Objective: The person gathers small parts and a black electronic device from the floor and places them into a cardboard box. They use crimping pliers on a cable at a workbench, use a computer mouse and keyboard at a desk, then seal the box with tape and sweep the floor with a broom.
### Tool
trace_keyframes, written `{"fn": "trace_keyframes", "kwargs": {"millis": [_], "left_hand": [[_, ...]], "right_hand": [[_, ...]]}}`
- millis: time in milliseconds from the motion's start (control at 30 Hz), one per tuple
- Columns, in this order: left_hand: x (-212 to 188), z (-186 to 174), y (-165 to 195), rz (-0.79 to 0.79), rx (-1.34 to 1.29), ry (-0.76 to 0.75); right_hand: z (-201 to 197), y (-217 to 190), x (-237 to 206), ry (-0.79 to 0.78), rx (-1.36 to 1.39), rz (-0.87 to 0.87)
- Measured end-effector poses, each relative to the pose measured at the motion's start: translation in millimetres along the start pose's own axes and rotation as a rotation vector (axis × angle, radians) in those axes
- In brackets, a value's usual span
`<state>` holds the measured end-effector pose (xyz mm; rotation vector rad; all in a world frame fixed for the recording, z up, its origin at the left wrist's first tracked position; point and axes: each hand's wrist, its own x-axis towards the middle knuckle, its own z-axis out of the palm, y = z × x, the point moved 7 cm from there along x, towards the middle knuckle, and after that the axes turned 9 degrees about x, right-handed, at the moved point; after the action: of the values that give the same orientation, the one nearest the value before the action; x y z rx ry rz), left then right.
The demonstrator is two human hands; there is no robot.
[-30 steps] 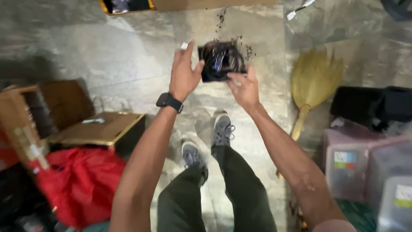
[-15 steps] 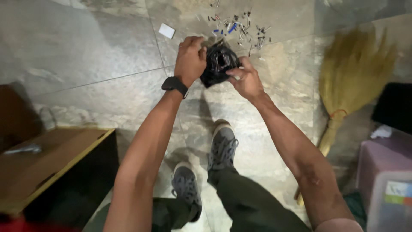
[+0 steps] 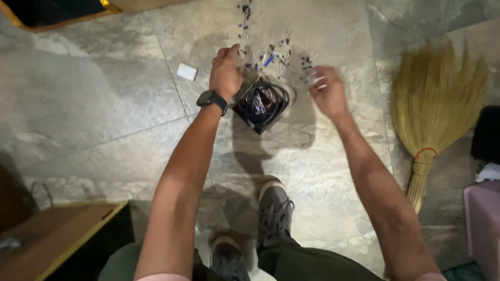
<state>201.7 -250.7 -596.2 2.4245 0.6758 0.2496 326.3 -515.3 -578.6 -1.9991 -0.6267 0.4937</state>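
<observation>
Since half a second ago, the right hand has been taken off the black bag and moved out to its right, while the left hand has stayed on it. The bag is gripped at its left rim by the closed left hand, on whose wrist a dark watch is worn. The bag's mouth is held open and turned up toward the camera; dark, thin pieces can be seen inside, but what they are cannot be told.

The right hand is held loosely open just right of the bag, fingers spread and blurred; whether anything is pinched in them cannot be told. Small bits, dark, pale and one blue, are scattered on the stone floor just beyond both hands. A white scrap lies on the floor left of the left hand. A straw broom lies well to the right. Grey shoes are seen below the bag, and a wooden box sits at the lower left edge.
</observation>
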Motion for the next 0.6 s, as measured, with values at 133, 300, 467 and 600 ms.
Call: {"fn": "trace_keyframes", "kwargs": {"millis": [133,300,467,600], "left_hand": [[14.3,15.6,-11.0,-0.064,0.029,-0.123],[40.6,47.0,-7.9,0.09,0.119,-0.081],[47.4,89.3,28.7,0.322,0.112,-0.11],[45.4,99.5,48.2,0.274,0.024,-0.143]], "right_hand": [[-14.8,21.1,30.4,0.048,-0.216,0.086],[6.4,19.6,51.0,0.01,-0.402,0.002],[40.2,2.6,70.5,-0.061,-0.383,-0.092],[68.7,-18.4,78.3,-0.069,-0.259,-0.241]]}}
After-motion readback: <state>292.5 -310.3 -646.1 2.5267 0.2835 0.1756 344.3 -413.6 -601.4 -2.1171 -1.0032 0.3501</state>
